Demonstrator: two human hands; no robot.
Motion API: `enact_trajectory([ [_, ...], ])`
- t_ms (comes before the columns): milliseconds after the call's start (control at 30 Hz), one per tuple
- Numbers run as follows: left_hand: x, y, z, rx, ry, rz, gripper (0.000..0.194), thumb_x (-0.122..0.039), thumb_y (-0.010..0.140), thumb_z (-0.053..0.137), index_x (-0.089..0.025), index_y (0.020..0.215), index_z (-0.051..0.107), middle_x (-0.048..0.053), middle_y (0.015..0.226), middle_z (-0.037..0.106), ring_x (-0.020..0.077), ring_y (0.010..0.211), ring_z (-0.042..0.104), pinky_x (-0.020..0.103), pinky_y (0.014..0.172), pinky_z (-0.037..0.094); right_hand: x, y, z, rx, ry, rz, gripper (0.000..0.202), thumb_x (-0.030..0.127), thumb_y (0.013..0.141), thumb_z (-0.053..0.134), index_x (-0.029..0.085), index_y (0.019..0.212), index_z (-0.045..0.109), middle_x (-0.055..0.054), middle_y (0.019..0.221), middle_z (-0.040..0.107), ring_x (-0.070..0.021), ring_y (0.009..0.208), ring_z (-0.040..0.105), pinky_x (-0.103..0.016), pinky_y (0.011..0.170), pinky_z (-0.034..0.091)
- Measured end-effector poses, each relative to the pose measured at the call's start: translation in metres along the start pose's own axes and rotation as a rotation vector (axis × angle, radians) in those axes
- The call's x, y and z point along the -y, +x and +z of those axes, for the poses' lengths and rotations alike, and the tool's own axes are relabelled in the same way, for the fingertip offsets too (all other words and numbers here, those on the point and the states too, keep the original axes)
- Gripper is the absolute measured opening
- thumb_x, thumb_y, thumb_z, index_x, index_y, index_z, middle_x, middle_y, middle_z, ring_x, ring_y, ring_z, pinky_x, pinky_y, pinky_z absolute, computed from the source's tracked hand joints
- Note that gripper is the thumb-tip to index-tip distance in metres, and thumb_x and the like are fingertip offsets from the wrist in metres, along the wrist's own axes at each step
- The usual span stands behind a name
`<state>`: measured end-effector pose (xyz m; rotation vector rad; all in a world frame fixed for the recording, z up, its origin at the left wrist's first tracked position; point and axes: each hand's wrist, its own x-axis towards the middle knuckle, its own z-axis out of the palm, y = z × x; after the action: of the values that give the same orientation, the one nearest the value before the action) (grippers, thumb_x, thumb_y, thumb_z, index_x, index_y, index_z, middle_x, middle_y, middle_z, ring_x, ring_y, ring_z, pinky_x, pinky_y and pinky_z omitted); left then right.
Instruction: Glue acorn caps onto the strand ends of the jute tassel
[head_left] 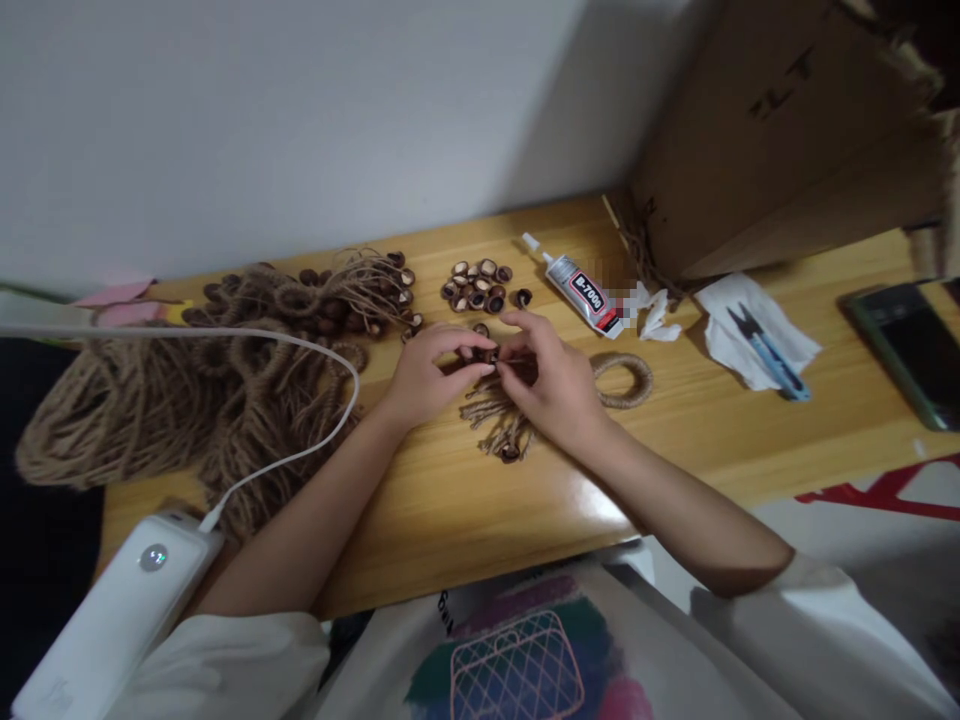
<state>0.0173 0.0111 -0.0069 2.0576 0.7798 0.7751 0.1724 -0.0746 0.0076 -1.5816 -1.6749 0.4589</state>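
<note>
Desk: light wood-grain top (420, 540), glossy near my body, and I'm seated right up against its front edge.
Room: pale wall (300, 120) straight behind, a broad shadow falling down it beside the big cardboard box (765, 150) at back right.
Hands: close together, mid-desk; my left hand (431, 375) has a dark brown shell (486, 354) pinched between thumb and fingers, my right hand (551, 385) is fingertips-in from the other side, though I can't tell if it grips shell or strand.
Under my right: frayed cord ends (495, 415), partly covered by that hand, and a wrapped rope ring (626, 380) just beside it.
Beyond my fingers: a cluster of halved shells (476, 287), pale insides showing, then a B-7000 glue tube (585, 295) lying aslant.
Far right: blue-handled snips (769, 350) on a white tissue (727, 340), and a dark phone (915, 350) near the edge.
Left side: a great heap of twine (135, 410), more shells and cords behind it.
In the way: white power bank (112, 620) by my left forearm, its cable (330, 365) looping across my view of the twine.
</note>
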Motion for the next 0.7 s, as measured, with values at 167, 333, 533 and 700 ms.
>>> enact_trajectory([
  [167,0.0001,-0.0003,0.0002,-0.013,-0.022,-0.014,0.018,-0.019,0.071,0.072,-0.018,0.089,0.072,0.004,0.085,0.072,0.0149,0.073,0.062,0.029,0.075,0.048,-0.0014,0.0,-0.0033,0.007,0.009,0.005,0.047,0.013,0.077,0.055,0.021,0.121,0.042,-0.002,0.088,0.065,-0.0193,0.084,0.062,-0.03,0.074,0.048],
  [333,0.0003,-0.0007,0.0008,-0.019,-0.034,-0.017,0.018,-0.017,0.07,0.072,-0.018,0.089,0.072,0.004,0.086,0.072,0.0143,0.074,0.062,0.028,0.075,0.048,-0.0016,0.0009,-0.0031,-0.01,0.007,0.009,0.044,0.012,0.077,0.054,0.02,0.119,0.043,-0.002,0.084,0.064,-0.0189,0.082,0.062,-0.03,0.074,0.048],
  [533,-0.001,-0.0007,0.0003,-0.019,-0.045,-0.036,0.018,-0.017,0.07,0.072,-0.018,0.088,0.072,0.004,0.086,0.072,0.014,0.073,0.062,0.027,0.075,0.048,-0.0014,0.0015,-0.0005,-0.015,0.009,-0.014,0.042,0.01,0.078,0.051,0.02,0.118,0.044,-0.002,0.085,0.064,-0.0182,0.082,0.062,-0.029,0.074,0.047],
  [700,-0.0022,-0.0005,0.0001,-0.021,-0.041,-0.045,0.018,-0.017,0.07,0.072,-0.018,0.088,0.071,0.003,0.085,0.072,0.0137,0.073,0.062,0.027,0.075,0.049,-0.0015,0.0006,-0.0011,-0.018,0.022,-0.022,0.043,0.009,0.078,0.051,0.021,0.119,0.044,-0.002,0.086,0.064,-0.0181,0.083,0.062,-0.029,0.074,0.048],
])
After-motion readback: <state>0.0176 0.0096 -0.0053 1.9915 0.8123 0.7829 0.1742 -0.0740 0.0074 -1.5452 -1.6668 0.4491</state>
